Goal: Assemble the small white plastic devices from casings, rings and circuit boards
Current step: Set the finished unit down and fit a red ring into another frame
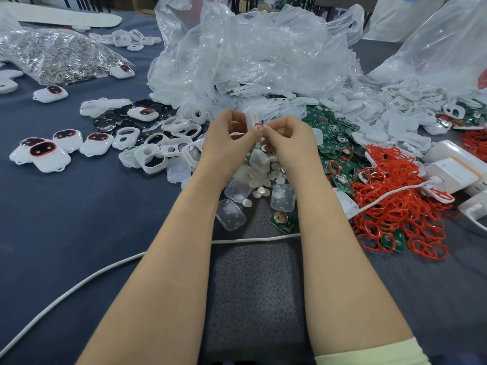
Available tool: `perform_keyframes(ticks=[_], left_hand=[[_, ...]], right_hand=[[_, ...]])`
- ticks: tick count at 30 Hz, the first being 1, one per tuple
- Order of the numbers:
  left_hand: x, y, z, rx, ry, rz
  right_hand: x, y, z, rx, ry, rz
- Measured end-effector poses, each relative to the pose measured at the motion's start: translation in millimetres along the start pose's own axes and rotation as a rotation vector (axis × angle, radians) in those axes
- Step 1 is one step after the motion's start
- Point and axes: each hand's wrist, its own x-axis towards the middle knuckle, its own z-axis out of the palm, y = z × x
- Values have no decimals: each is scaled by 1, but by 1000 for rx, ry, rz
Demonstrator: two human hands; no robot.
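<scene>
Head view: the red ring (pixel 258 124) may spring off or seat twisted, since only fingertips of the right hand (pixel 288 137) pinch it against the white casing (pixel 251 118). The left hand (pixel 229 138) grips that casing with curled fingers, above circuit boards (pixel 333 143) heaped on the table (pixel 79 219).

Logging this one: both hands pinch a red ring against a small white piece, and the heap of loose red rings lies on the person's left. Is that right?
Not quite. The head view shows the heap of loose red rings on the person's right, not left. The rest stands: the left hand and right hand pinch a red ring against a small white piece.
</scene>
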Motion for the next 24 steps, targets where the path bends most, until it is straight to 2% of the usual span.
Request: perform_keyframes(ticks=[2, 6, 9, 15, 19, 24], left_hand=[[-1, 1, -1, -89, -9, -19], [-1, 4, -3, -382, -78, -58], [-2, 8, -6, -582, -136, -92], [-4, 11, -12, -741, -229, -123], [-5, 12, -13, -772, -257, -139], [-3, 9, -13, -702, -253, -153]], right_hand=[[-1, -1, -2, 119, -34, 59], [0, -6, -6, 678, -165, 283], [0, -7, -8, 932, -258, 396], [-4, -10, -6, 1094, -420, 491], [-5, -9, -6, 1057, -440, 468], [-5, -10, -9, 996, -405, 452]])
